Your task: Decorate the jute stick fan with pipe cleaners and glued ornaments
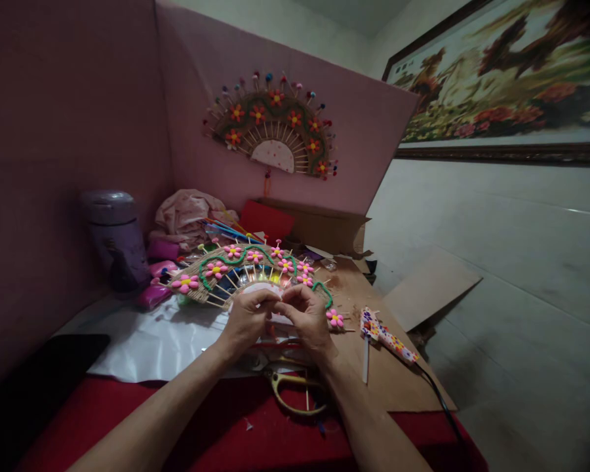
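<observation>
My left hand (252, 317) and my right hand (307, 316) meet fingertip to fingertip, both closed in a pinch. Whatever lies between the fingers is too small to make out. Just behind them rests a handmade fan (216, 269) with pink clay flowers, a wavy green strip and thin stick ribs; the hands cover part of its lower middle. Below my right hand lie scissors with gold-coloured handles (295, 412), partly hidden by the wrist. A flower-patterned glue gun (391, 341) sits to the right, a pale glue stick (366, 360) beneath it.
A purple flask (118, 242) stands at the left, near pink bags (156, 295) and a crumpled pink cloth (189, 213). Brown cardboard (403, 390) covers the right side of the red-covered table (255, 442). A second fan (258, 115) hangs on the pink panel behind.
</observation>
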Tool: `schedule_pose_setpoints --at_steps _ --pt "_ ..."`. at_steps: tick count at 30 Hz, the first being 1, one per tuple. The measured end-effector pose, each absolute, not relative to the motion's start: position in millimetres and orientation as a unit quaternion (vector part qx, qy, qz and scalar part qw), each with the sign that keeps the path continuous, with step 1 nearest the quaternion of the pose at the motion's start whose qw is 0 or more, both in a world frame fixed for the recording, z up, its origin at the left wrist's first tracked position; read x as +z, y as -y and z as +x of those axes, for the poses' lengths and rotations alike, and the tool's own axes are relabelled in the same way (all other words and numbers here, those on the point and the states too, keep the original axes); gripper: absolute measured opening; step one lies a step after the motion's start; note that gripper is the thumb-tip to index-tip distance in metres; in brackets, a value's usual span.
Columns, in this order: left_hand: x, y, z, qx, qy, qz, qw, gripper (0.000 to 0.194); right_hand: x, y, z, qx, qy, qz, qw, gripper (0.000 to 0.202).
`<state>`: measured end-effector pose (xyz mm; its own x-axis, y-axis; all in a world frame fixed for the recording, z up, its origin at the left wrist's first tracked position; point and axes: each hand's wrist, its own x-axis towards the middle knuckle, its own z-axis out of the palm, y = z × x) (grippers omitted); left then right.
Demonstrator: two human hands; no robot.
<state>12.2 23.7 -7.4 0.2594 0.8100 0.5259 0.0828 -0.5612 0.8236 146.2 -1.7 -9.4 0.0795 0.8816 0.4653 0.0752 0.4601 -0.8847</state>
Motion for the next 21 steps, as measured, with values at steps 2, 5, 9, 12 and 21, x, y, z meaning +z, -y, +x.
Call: schedule_pose_setpoints --at_steps 2,5,9,12,21 --pt "-6.1 -23.2 11.3 0.528 -0.319 0.725 0.307 0.014 -11.6 1.7 145.8 0.303 0.605 -0.416 0.607 0.017" --pt "-3.8 -21.4 10.6 0.533 -0.321 0.737 0.264 0.016 -14.2 1.9 145.5 0.270 0.617 -0.431 0.601 0.014" --pt "-4.6 -21.2 10.7 0.517 -0.317 0.718 0.342 0.015 -15.1 2.4 145.6 0.265 0.615 -0.432 0.604 0.014" --pt "-6.5 -22.6 10.5 0.514 -0.299 0.701 0.393 0.014 -14.6 2.9 145.0 0.281 0.607 -0.435 0.602 0.015" --pt "0.9 -19.9 7.7 0.536 -0.317 0.714 0.320 0.013 -14.0 4.7 143.6 0.281 0.609 -0.456 0.586 0.017"
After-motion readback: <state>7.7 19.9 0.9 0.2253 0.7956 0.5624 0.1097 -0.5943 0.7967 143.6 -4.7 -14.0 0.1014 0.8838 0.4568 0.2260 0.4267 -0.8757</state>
